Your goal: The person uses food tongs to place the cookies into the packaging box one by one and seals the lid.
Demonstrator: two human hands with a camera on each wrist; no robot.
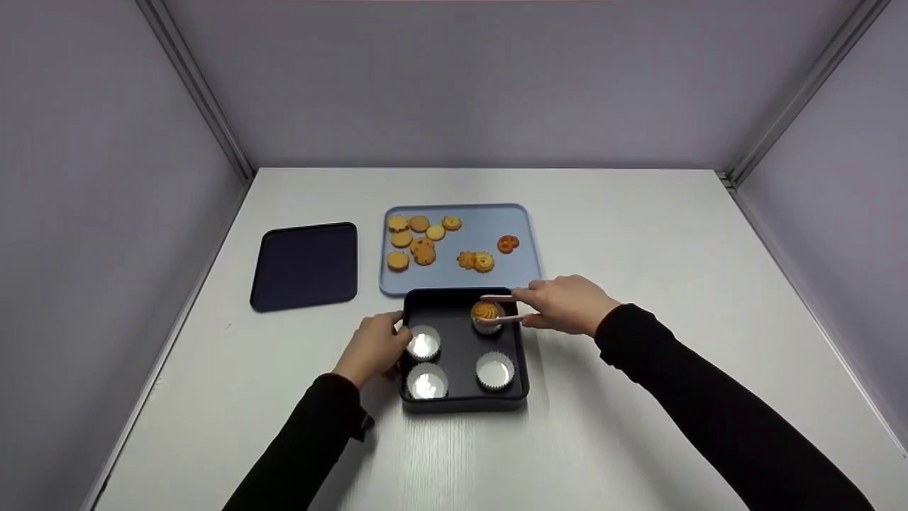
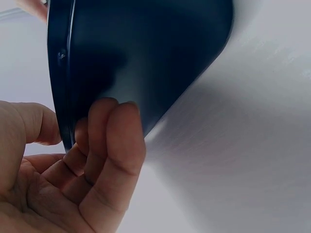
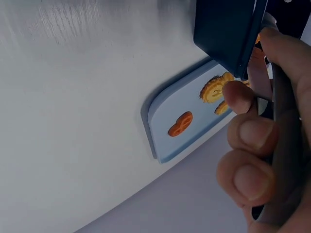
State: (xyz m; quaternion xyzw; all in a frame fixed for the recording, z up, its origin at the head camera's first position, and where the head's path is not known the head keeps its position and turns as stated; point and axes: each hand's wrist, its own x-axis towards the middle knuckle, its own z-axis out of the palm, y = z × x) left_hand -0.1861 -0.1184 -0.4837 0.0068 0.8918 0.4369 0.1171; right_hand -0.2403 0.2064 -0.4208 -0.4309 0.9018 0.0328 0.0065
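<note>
My left hand (image 1: 372,348) grips the left wall of a dark rectangular baking pan (image 1: 457,404). In the left wrist view its thumb is at the rim and its curled fingers (image 2: 125,141) lie against the outer wall. My right hand (image 1: 573,305) holds tongs (image 1: 508,319) with pale pink tips, reaching over the pan's right wall. The tips straddle an orange swirled cookie (image 1: 486,310) that sits in a white paper cup at the pan's far right corner. Three other paper cups, two at left (image 1: 424,343) and one at near right (image 1: 495,370), hold nothing.
Behind the pan lies a light blue tray (image 1: 489,220) with several cookies (image 1: 423,252) and a reddish pretzel-shaped cookie (image 1: 508,244). A flat dark tray (image 1: 306,266) lies at left on the white table (image 1: 638,234). Grey panels (image 1: 454,85) enclose the table.
</note>
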